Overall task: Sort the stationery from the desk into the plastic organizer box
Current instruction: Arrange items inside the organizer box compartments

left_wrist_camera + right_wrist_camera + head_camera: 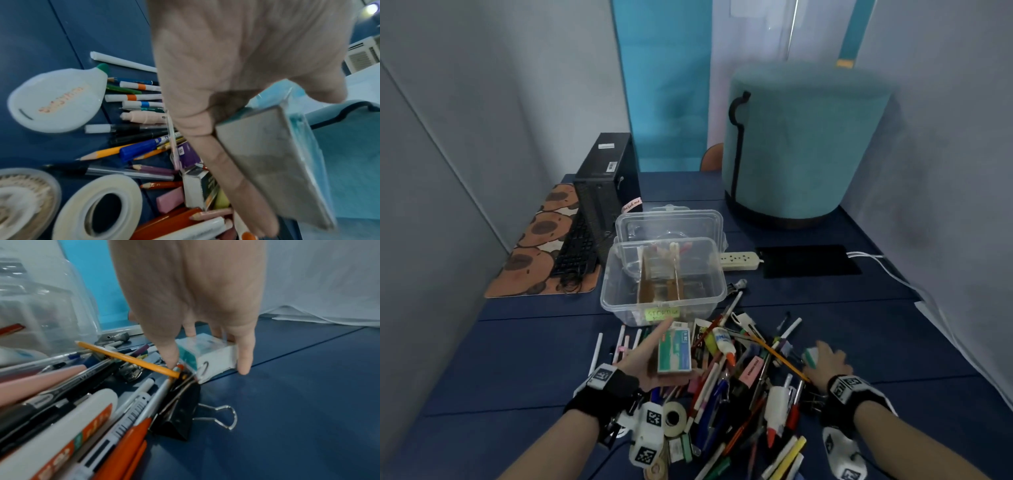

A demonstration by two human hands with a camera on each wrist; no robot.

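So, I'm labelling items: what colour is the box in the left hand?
Teal-green and white front on the box, held by the left hand; head view shows it best.

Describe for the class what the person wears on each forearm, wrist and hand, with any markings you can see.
Both forearms are bare, with no sleeves. The left hand and right hand are ungloved. Each wrist carries a black strap with a white block printed with black square code markers; more white marker-covered housings hang beneath both wrists.

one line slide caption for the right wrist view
Right hand grips a small teal-and-white box beside the stationery pile.
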